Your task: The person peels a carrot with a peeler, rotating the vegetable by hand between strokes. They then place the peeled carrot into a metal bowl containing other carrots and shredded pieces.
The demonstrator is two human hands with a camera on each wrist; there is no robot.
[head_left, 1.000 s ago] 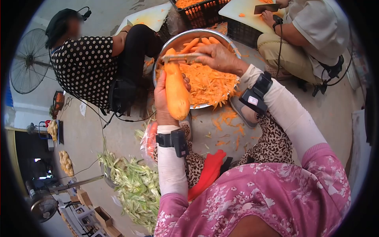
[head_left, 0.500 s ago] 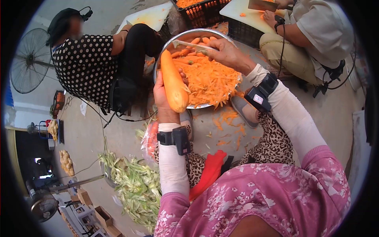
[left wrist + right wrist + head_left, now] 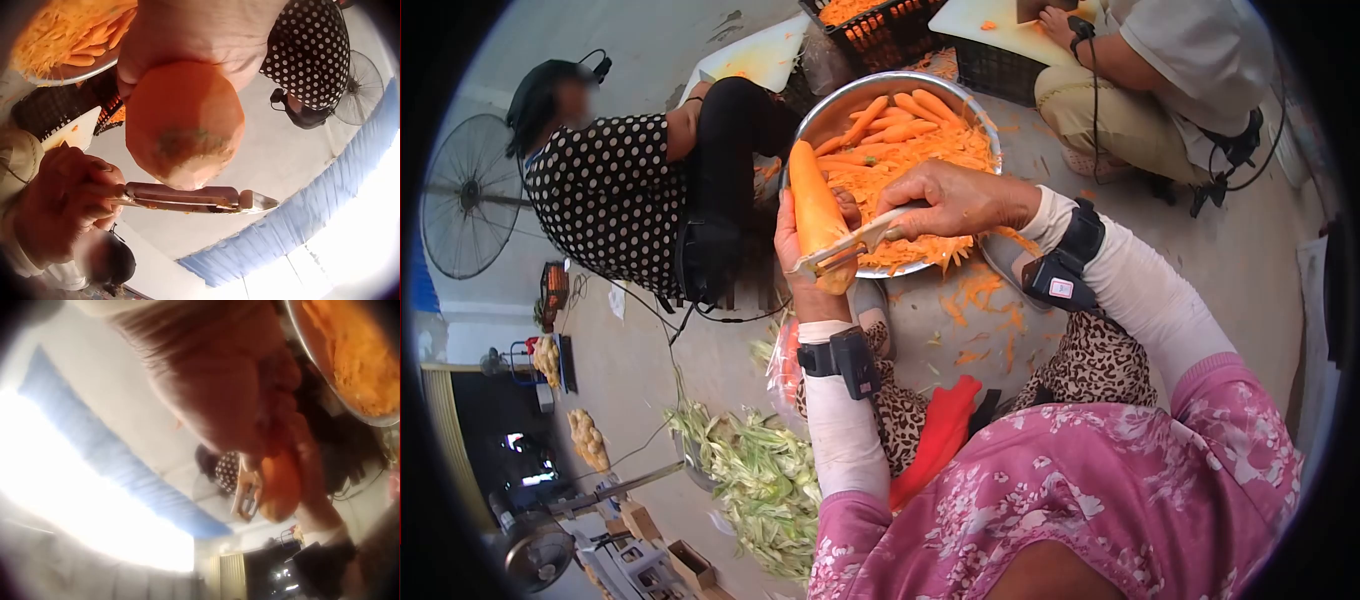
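Observation:
My left hand (image 3: 786, 238) grips a large peeled carrot (image 3: 813, 200) from below, its thick end toward me. In my right hand (image 3: 960, 198) is a peeler (image 3: 870, 236), pinched by its handle, with its head across the carrot's thick end. From the left wrist, the blade of the peeler (image 3: 184, 197) lies right at the carrot's blunt end (image 3: 184, 119), which has a greenish-brown stem scar. Beyond both hands stands a metal basin (image 3: 997, 150) with whole carrots (image 3: 905, 132) on a heap of orange peelings (image 3: 945, 155).
Two people sit opposite, by white cutting boards (image 3: 760, 58); the right one holds a cleaver (image 3: 1030, 10). Crates (image 3: 890, 40) stand behind the basin. Peelings (image 3: 975, 300) litter the floor. Corn husks (image 3: 760, 480) and a bag of carrots (image 3: 783, 355) lie at my left.
The peeler has come from the carrot's far tip, lifted off, and returned to the end nearest me. The right hand has moved down and closer; the carrot has shifted slightly left.

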